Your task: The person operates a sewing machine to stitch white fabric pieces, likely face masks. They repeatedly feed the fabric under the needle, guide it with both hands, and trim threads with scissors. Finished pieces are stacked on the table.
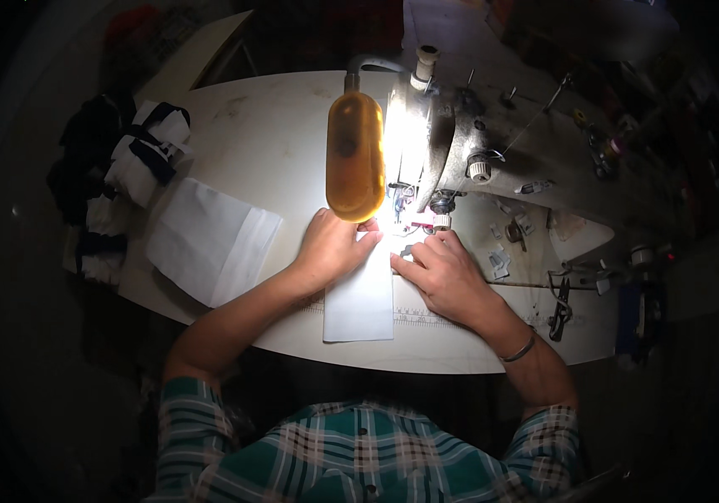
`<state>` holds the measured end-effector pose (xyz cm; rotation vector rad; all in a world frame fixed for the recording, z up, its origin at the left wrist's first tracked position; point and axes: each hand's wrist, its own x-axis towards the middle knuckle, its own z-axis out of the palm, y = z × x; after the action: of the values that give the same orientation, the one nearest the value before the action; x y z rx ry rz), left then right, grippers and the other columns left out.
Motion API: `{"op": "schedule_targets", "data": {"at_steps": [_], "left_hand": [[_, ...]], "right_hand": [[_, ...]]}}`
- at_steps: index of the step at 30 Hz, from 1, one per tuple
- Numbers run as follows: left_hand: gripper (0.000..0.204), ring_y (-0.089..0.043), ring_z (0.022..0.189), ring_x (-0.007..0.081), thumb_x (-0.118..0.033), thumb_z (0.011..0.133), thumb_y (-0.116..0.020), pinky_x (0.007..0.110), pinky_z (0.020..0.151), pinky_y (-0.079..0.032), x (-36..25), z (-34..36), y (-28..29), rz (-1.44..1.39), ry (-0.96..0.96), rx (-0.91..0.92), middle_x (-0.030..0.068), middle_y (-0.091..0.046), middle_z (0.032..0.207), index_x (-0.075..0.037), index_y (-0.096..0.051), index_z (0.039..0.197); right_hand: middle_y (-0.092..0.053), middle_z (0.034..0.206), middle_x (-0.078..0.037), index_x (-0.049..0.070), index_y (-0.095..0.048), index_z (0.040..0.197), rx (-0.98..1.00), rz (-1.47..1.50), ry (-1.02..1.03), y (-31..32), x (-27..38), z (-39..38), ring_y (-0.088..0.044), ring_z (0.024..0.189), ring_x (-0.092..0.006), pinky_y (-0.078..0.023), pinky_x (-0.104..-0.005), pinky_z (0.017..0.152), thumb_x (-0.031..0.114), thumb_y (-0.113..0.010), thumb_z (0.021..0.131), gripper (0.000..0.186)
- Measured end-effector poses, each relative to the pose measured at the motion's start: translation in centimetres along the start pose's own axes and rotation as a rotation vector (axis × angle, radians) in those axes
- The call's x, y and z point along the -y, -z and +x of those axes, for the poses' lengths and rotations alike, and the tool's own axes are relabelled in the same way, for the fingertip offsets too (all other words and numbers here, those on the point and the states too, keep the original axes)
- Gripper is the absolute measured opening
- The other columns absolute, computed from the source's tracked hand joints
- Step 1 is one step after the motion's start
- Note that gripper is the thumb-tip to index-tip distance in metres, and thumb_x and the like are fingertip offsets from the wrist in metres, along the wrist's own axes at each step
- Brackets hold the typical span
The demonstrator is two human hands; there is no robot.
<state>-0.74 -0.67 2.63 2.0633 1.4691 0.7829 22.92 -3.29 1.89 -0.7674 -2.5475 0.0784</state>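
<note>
A folded strip of white cloth (359, 303) lies lengthwise on the sewing table, its far end under the bright light by the needle of the sewing machine (510, 142). My left hand (332, 245) pinches the strip's left side near that end; the amber lamp hides some of its fingertips. On the strip's right edge, close to the presser foot (399, 201), my right hand (443, 272) is closed, thumb against the cloth and the other fingers curled. Glare washes out the stitching spot.
An amber lamp (356, 159) hangs over the table. Another folded white cloth (208, 243) lies at left, beside a dark and white fabric heap (116, 168). Thread snips (559, 310) lie at right, near small metal parts (500, 261). A printed ruler (426, 319) runs along the front.
</note>
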Motion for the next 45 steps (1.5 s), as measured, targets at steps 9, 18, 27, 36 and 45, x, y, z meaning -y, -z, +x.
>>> {"op": "schedule_targets", "data": {"at_steps": [9, 18, 27, 36, 45], "left_hand": [[0.018, -0.054, 0.055, 0.0145, -0.018, 0.089, -0.076, 0.033, 0.058, -0.046, -0.3, 0.1, 0.4, -0.032, 0.04, 0.048, 0.0084, -0.07, 0.073, 0.0, -0.075, 0.092], [0.017, -0.063, 0.071, 0.0186, -0.016, 0.088, -0.076, 0.034, 0.066, -0.049, -0.4, 0.3, 0.4, 0.024, 0.135, 0.14, 0.0102, -0.071, 0.085, 0.0, -0.074, 0.095], [0.038, -0.065, 0.117, 0.0359, -0.005, 0.089, -0.071, 0.046, 0.101, -0.052, -1.4, -5.6, -0.5, 0.366, -0.488, -0.045, 0.0186, -0.068, 0.129, 0.003, -0.068, 0.126], [0.037, -0.063, 0.121, 0.0365, -0.007, 0.092, -0.069, 0.046, 0.102, -0.052, -0.5, -3.4, -0.9, 0.301, -0.47, -0.015, 0.0171, -0.066, 0.131, 0.002, -0.066, 0.128], [0.03, -0.067, 0.109, 0.0323, -0.005, 0.089, -0.072, 0.042, 0.092, -0.055, -0.2, -3.3, -1.3, 0.261, -0.545, -0.055, 0.0142, -0.068, 0.118, 0.002, -0.069, 0.118]], "right_hand": [[-0.055, 0.083, -0.003, 0.004, -0.074, 0.121, -0.08, -0.041, -0.012, -0.1, -0.1, -0.2, -0.056, 0.086, -0.0212, -0.042, -0.0382, 0.091, 0.005, -0.062, 0.089, 0.035], [-0.056, 0.083, -0.002, 0.008, -0.074, 0.125, -0.04, -0.086, -0.019, -0.5, 0.2, 0.1, -0.056, 0.085, -0.0207, -0.042, -0.04, 0.098, 0.008, -0.06, 0.093, 0.036], [-0.055, 0.08, -0.002, 0.008, -0.075, 0.122, -0.028, -0.204, -0.06, -0.5, 0.6, 0.1, -0.058, 0.082, -0.0214, -0.041, -0.0487, 0.106, 0.006, -0.061, 0.091, 0.035], [-0.056, 0.079, -0.003, 0.009, -0.075, 0.122, -0.071, -0.239, -0.13, -1.3, -0.4, 0.2, -0.059, 0.082, -0.0242, -0.039, -0.0529, 0.109, 0.003, -0.06, 0.089, 0.037], [-0.058, 0.081, -0.004, 0.008, -0.074, 0.124, -0.041, -0.23, -0.133, -1.2, -0.4, 0.1, -0.058, 0.083, -0.0246, -0.038, -0.0503, 0.107, 0.002, -0.06, 0.088, 0.039]]}}
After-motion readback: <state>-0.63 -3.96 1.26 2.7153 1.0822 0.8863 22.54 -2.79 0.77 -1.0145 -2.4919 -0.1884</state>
